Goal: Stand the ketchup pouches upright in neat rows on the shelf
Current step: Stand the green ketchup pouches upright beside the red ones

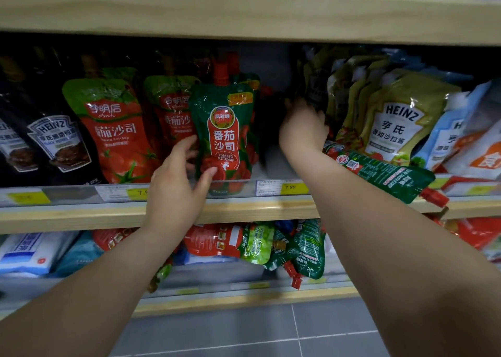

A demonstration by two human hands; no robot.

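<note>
A green ketchup pouch with a red cap (225, 129) stands upright at the front of the middle shelf (244, 210). My left hand (176, 186) grips its lower left edge, thumb on the front. My right hand (302, 129) reaches into the dark gap to the right of it, fingers spread against the olive Heinz pouches; whether it holds anything is hidden. Another green ketchup pouch (385, 175) lies flat under my right forearm, its red cap hanging over the shelf edge. Two red-and-green ketchup pouches (113, 129) stand to the left.
Black Heinz pouches (54, 139) fill the far left. Olive Heinz salad dressing pouches (395, 123) and blue-white pouches (461, 139) lean at the right. The lower shelf holds tumbled ketchup pouches (298, 248) and blue-white bags (32, 251). Price tags (282, 187) line the shelf rail.
</note>
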